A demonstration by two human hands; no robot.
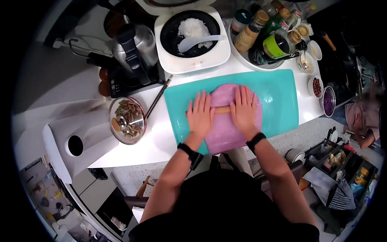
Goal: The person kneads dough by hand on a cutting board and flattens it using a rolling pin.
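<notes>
A flat sheet of pink-purple dough (227, 135) lies on a turquoise mat (278, 97), its near edge reaching the counter's front. Across the dough runs a wooden rolling pin (222, 110), left to right. My left hand (200, 114) lies flat over the pin's left part, fingers stretched out and pointing away from me. On the right part of the pin rests my right hand (244, 111), also flat with its fingers extended. Both palms hide much of the pin, and its middle shows between them.
Behind the mat stands an open rice cooker (193, 62) with rice and a ladle. A glass bowl of food (128, 121) and chopsticks (159, 97) are at the left. Bottles (278, 48) and small bowls (315, 86) stand at the right; another person (363, 121) is far right.
</notes>
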